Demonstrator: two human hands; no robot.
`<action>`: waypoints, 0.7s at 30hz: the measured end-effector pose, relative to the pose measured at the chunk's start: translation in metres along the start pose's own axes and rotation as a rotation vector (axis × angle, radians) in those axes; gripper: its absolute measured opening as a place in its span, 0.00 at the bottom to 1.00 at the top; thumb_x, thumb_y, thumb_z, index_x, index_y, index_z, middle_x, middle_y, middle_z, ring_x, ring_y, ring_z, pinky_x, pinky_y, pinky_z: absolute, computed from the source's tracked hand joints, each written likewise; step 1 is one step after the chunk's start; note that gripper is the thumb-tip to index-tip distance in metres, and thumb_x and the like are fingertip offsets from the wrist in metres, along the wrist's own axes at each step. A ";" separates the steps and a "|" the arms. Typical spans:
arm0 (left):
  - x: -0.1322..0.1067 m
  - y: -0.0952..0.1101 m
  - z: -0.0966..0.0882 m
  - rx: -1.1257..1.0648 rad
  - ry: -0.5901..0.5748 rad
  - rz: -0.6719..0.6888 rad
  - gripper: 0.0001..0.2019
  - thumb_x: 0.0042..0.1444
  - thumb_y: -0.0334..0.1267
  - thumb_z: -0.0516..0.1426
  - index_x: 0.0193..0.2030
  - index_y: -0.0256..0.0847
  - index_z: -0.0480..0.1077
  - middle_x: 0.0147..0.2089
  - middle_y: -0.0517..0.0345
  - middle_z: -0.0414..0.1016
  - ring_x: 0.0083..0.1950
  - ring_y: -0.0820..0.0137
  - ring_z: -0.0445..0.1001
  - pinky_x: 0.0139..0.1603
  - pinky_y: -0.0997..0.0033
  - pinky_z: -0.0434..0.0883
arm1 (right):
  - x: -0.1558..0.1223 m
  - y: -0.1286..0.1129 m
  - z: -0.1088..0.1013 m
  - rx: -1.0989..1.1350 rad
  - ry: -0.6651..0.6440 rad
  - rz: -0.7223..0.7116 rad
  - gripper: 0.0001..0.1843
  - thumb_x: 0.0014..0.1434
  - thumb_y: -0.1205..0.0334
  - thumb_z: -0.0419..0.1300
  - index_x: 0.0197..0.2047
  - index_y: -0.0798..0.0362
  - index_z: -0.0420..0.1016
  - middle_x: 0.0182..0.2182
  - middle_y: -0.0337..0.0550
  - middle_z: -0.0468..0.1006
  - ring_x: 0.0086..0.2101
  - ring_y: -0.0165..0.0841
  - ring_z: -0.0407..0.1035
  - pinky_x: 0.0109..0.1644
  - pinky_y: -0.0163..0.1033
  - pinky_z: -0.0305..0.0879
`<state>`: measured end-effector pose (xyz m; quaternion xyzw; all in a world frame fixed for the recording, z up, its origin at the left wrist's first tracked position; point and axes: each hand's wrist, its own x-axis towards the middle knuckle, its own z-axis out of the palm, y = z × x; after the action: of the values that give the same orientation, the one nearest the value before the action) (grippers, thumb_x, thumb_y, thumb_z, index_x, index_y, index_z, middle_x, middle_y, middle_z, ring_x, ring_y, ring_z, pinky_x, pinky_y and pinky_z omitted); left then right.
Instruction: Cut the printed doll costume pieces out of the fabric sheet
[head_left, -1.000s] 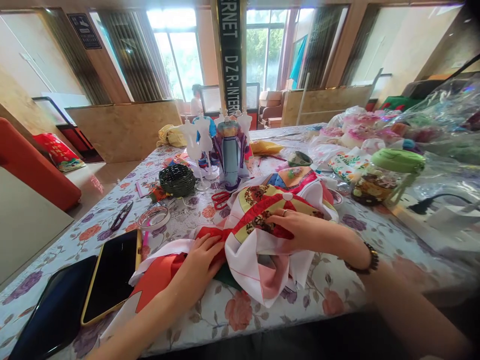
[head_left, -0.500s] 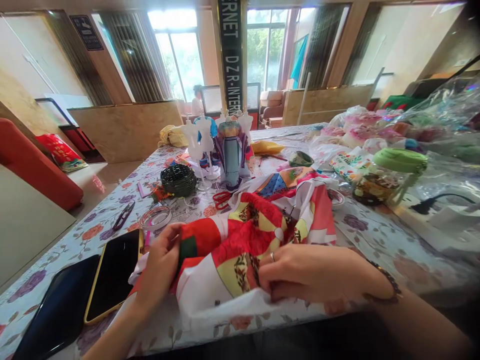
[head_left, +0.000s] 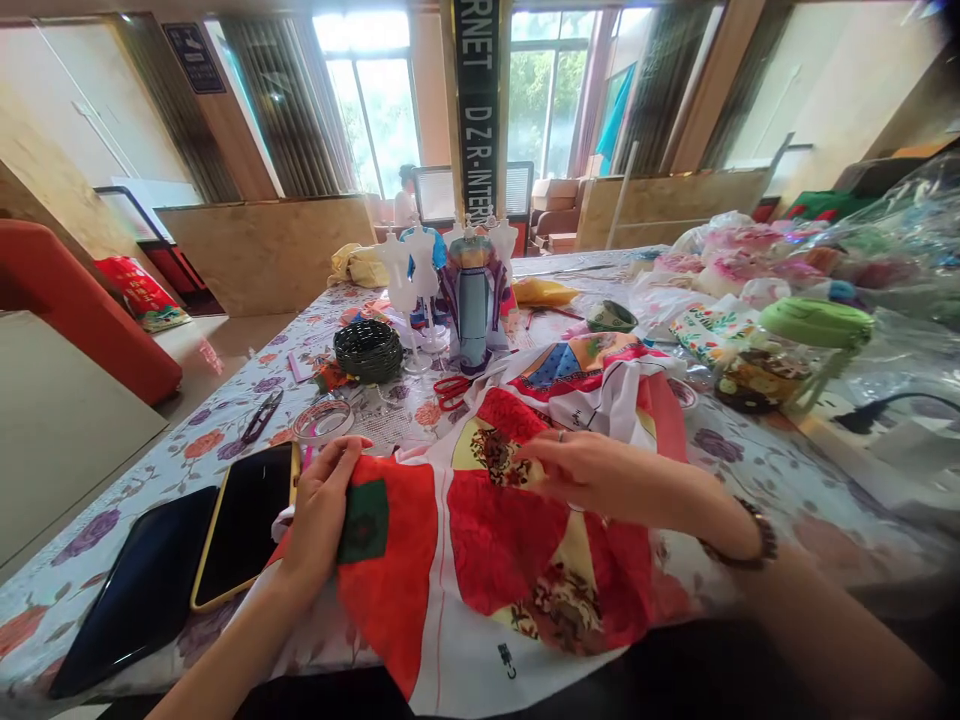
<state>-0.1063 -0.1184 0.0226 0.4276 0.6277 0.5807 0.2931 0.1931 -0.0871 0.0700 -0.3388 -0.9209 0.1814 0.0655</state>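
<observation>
Spread wider than earlier, soft printed cloth is being draped over the table's near edge, being pinched by the left hand; whether it is being gripped by the half-curled right hand cannot be told.

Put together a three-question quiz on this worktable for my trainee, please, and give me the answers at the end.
1. Which hand touches the orange section of the white fabric printed in red, orange and yellow?
2. True or false: in this view, the red-handled scissors lie to the right of the round, dark woven basket.
3. Fill in the colour: the clear, rounded jar on the table has a ____ lid.

Key:
1. The left hand.
2. True.
3. Green.
</observation>
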 end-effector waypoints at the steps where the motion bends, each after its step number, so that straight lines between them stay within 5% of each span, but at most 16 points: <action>1: 0.000 -0.001 -0.001 0.026 -0.059 0.025 0.17 0.47 0.55 0.61 0.30 0.42 0.72 0.30 0.64 0.69 0.31 0.73 0.65 0.30 0.78 0.64 | 0.007 0.004 0.007 -0.057 0.084 0.042 0.19 0.67 0.59 0.51 0.58 0.55 0.66 0.48 0.52 0.75 0.45 0.39 0.72 0.48 0.42 0.66; 5: -0.004 -0.003 -0.005 0.158 -0.354 0.094 0.18 0.54 0.55 0.56 0.26 0.41 0.69 0.29 0.62 0.69 0.33 0.72 0.66 0.34 0.77 0.64 | 0.031 0.021 0.035 -0.223 0.139 0.159 0.23 0.65 0.57 0.53 0.60 0.59 0.63 0.53 0.57 0.72 0.50 0.43 0.70 0.51 0.44 0.66; 9: -0.005 -0.001 -0.007 0.321 -0.473 0.156 0.14 0.57 0.50 0.54 0.34 0.41 0.71 0.35 0.61 0.73 0.38 0.70 0.70 0.38 0.75 0.66 | 0.040 0.032 0.044 -0.287 0.115 0.293 0.16 0.67 0.60 0.49 0.47 0.62 0.72 0.39 0.56 0.78 0.39 0.42 0.74 0.41 0.42 0.66; 14: 0.004 -0.003 -0.011 0.501 -0.565 0.215 0.22 0.52 0.46 0.58 0.54 0.43 0.69 0.48 0.53 0.76 0.50 0.63 0.74 0.51 0.65 0.70 | 0.037 0.038 0.031 -0.229 0.224 0.349 0.14 0.67 0.62 0.47 0.39 0.57 0.72 0.33 0.50 0.78 0.33 0.36 0.73 0.37 0.38 0.62; 21: 0.021 -0.001 -0.007 0.693 -0.764 0.413 0.25 0.48 0.44 0.60 0.56 0.49 0.71 0.62 0.53 0.68 0.62 0.56 0.66 0.63 0.55 0.62 | 0.023 0.050 0.005 -0.017 0.544 0.393 0.08 0.62 0.60 0.51 0.36 0.51 0.70 0.35 0.46 0.80 0.36 0.40 0.74 0.39 0.42 0.65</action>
<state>-0.1221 -0.1028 0.0250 0.7932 0.5344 0.1893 0.2221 0.2044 -0.0386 0.0463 -0.5464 -0.7882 0.0858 0.2699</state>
